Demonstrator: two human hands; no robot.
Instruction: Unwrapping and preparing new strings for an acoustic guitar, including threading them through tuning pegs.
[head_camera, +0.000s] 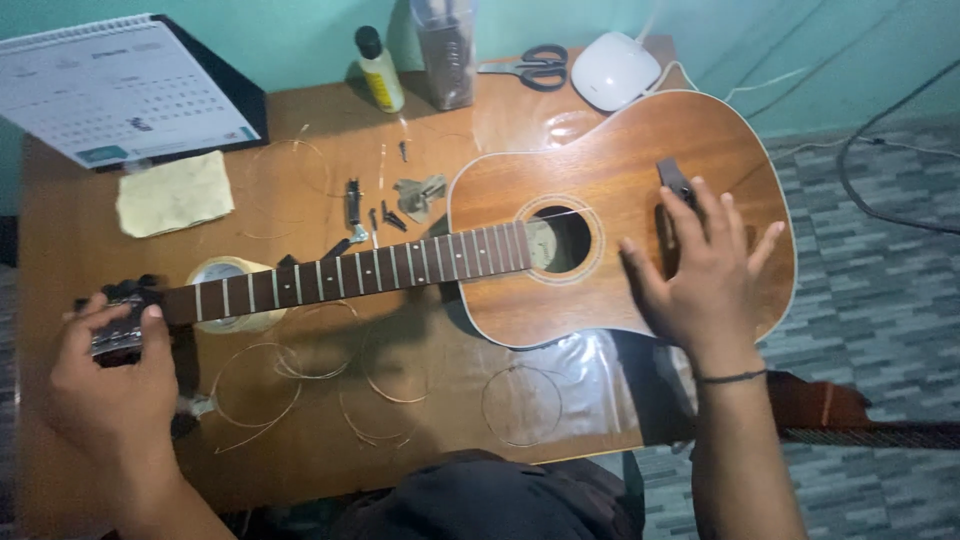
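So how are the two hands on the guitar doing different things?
The left hand is curled around the headstock, thumb on top; the right hand lies flat and spread on the body. The left grips at the neck's far end; the right rests open over the bridge. Both are bare and touch the same guitar.

A brown wooden acoustic guitar lies face up, unstrung; its body sits under the right hand, its dark fretted neck reaching to the headstock in the left hand.
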